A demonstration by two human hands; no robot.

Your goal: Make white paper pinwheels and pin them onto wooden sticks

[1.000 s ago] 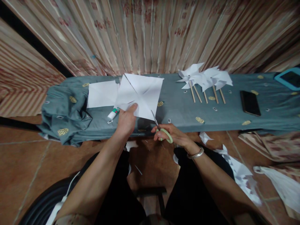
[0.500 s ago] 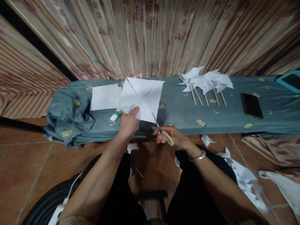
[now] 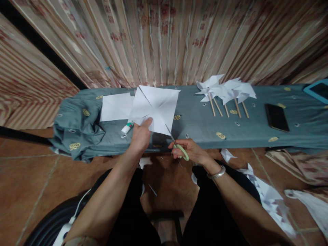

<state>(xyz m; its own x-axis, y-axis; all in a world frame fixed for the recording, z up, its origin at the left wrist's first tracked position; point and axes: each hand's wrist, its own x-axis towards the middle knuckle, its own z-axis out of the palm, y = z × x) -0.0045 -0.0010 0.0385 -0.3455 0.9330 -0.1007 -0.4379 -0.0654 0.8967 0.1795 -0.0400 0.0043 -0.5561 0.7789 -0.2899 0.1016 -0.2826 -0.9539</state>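
A square white sheet of paper (image 3: pixel 161 102) with slits running in from its corners is pinched at its near left edge by my left hand (image 3: pixel 141 136), thumb on top. My right hand (image 3: pixel 191 149) grips a pair of scissors (image 3: pixel 182 151) with pale green handles. The blades meet the paper at its near right corner. Just left of my left hand lies a white and green glue stick (image 3: pixel 127 127). More white paper (image 3: pixel 116 106) rests behind it, partly under the held sheet.
Several white paper pinwheels (image 3: pixel 225 89) on wooden sticks lie to the right on the cloth-covered bench (image 3: pixel 200 135). Beyond them are a dark phone (image 3: pixel 276 117) and a blue-framed device (image 3: pixel 319 89). Folded paper pieces (image 3: pixel 269 196) and scraps lie on the floor. A pleated curtain (image 3: pixel 164 41) hangs behind.
The whole view has shifted slightly. Both hands keep the same hold, and the scissors remain at the paper's near right corner with little visible movement.
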